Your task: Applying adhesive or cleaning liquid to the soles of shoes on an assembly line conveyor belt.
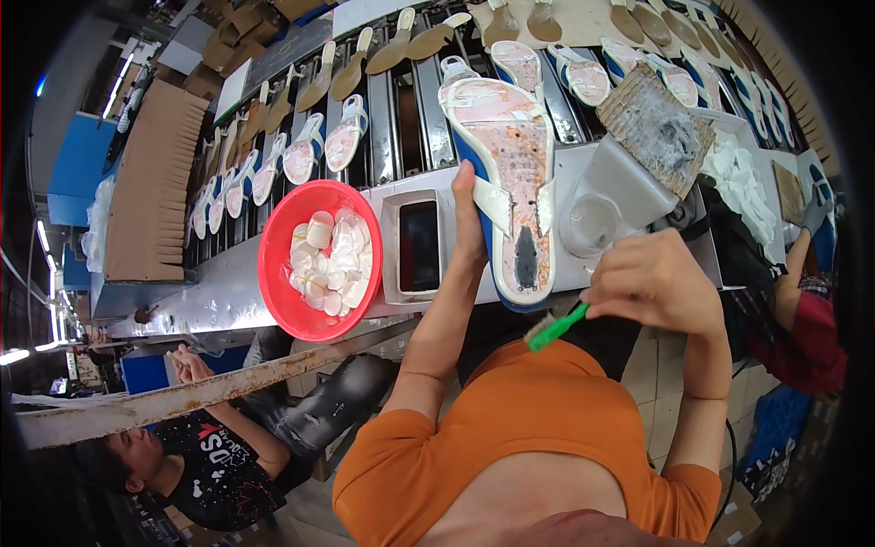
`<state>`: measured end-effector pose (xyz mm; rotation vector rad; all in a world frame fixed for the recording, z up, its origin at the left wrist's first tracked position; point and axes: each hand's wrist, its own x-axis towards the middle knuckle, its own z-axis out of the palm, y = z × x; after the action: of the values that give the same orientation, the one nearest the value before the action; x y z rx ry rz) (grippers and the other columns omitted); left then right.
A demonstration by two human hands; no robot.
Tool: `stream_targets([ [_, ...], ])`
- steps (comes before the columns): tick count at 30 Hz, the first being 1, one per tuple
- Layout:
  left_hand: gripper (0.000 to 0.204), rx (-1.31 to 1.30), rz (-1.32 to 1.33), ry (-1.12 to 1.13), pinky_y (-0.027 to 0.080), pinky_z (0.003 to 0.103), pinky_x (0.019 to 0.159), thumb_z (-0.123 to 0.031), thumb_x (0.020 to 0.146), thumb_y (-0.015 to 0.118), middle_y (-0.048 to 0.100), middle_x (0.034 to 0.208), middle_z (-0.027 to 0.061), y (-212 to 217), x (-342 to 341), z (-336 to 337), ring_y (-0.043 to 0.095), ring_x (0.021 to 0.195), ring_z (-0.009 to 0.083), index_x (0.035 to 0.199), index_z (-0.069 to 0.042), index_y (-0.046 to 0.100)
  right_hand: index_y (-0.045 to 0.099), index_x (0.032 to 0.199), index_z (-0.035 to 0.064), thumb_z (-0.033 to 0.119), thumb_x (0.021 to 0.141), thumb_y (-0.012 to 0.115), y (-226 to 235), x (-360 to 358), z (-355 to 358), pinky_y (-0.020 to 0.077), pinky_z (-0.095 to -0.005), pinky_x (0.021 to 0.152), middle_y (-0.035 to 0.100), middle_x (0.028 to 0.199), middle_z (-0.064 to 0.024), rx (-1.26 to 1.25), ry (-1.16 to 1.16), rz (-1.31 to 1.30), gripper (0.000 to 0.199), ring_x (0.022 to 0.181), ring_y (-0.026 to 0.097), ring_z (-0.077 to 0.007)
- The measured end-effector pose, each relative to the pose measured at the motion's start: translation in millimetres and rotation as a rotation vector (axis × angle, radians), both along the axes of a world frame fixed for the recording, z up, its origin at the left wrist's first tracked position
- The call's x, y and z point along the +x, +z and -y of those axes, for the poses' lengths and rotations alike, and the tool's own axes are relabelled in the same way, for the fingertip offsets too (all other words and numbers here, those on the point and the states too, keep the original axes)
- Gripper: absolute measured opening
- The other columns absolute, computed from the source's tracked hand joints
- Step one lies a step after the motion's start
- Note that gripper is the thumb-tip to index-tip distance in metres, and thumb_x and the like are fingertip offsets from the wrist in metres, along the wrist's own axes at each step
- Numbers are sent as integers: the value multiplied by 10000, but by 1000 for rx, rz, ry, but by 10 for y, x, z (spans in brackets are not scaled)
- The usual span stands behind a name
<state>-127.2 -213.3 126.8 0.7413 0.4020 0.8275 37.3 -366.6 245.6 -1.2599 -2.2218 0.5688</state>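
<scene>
Conveyor point(228, 292): rows of sandals run left to far right.
Sandal sole point(510, 173): centre, upright, left hand point(468, 223) clamped on its left edge.
Red bowl point(314, 260): left of it, holds white pads.
Green brush point(554, 328): right hand point(652, 278) closed round it, near the sole's heel.
Risk: glue may smear onto the straps if the brush strays.

Factory hall. Beyond fingers: conveyor point(401, 100) of metal slats carrying rows of sandals point(346, 137). Left of fingers: red bowl point(314, 260) on steel bench point(219, 292); farther left, cardboard stack point(150, 182), blue cabinet point(77, 169). Strip lights point(41, 237) at far left. Below: rusty rail point(200, 392), tiled floor point(661, 365). Co-worker point(210, 456) seated lower left, another point(802, 310) right.
</scene>
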Motion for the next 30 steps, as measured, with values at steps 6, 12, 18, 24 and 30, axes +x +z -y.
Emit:
stream_targets([
  [6,796,-89,133,55,457,371,965,-672,877,391,518,1338,98,-25,38,-66,556,1152,237,1430,-100,385,656,760,58,177,766,750,-192,80,-208,415,-328,517,548,667,-66,133,-241,-184,152,593,557,-243],
  [12,774,67,167,309,483,400,935,-642,885,365,509,1324,102,-149,-42,-98,557,1142,254,1436,-100,351,671,772,35,148,783,751,-77,-12,1,424,-310,530,593,678,-61,-180,-47,-345,139,603,582,-220],
  [18,849,134,37,379,376,413,1047,-666,879,369,439,1392,127,56,-34,5,475,1248,276,1463,-57,273,668,798,-8,114,814,728,-313,123,-4,442,-292,566,642,728,-97,6,-740,-470,136,611,588,-204],
  [24,763,212,-7,384,398,418,1033,-609,909,349,481,1346,134,61,-1,-66,507,1207,273,1423,-46,332,661,810,8,113,783,754,-304,-30,-39,429,-289,517,632,744,-68,190,-648,-294,143,622,602,-185],
  [30,729,282,-40,426,397,401,1033,-567,933,377,479,1355,137,-113,-96,-247,510,1209,267,1414,-22,336,638,769,46,89,744,762,-280,-56,143,431,-313,517,590,710,-52,209,-320,-60,134,594,568,-210],
])
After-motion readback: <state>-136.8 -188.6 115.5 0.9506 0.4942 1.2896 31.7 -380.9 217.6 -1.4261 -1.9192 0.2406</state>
